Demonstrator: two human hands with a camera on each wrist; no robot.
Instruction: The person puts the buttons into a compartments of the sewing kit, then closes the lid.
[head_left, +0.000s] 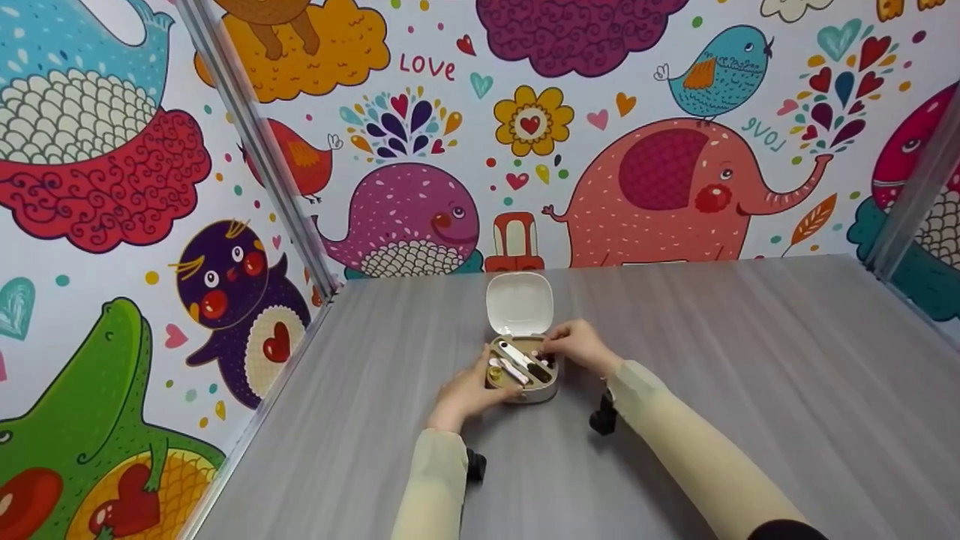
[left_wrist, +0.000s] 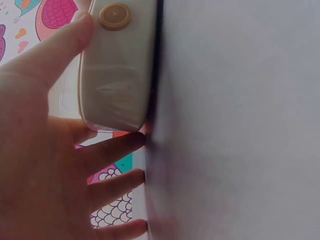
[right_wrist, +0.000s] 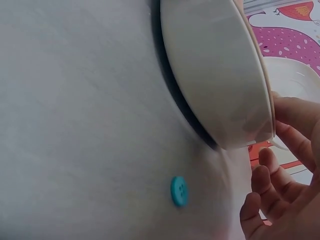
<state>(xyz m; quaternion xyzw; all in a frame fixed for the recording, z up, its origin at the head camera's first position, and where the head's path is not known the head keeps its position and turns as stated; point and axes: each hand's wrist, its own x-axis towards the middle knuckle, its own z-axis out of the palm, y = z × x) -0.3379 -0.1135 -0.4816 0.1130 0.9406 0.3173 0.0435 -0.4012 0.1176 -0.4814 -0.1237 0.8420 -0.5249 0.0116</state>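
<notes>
A small cream sewing box (head_left: 541,394) stands on the table with its white lid (head_left: 519,304) raised at the back. My left hand (head_left: 466,391) grips its left side, the thumb along the front near a button-shaped clasp (left_wrist: 115,16). Inside lie a white tool with a dark end (head_left: 517,356), a slim white piece and a small gold item (head_left: 495,372). At the right compartment, which holds small pinkish bits, is my right hand (head_left: 581,349); its thumb and index tips go behind the rim, so whatever they pinch is hidden. A teal button (right_wrist: 179,191) sits beside the box in the right wrist view.
The grey table (head_left: 360,420) runs back to a wall with cartoon animals (head_left: 660,195). Metal posts (head_left: 255,142) mark the corners. Each wrist carries a small black camera (head_left: 602,416).
</notes>
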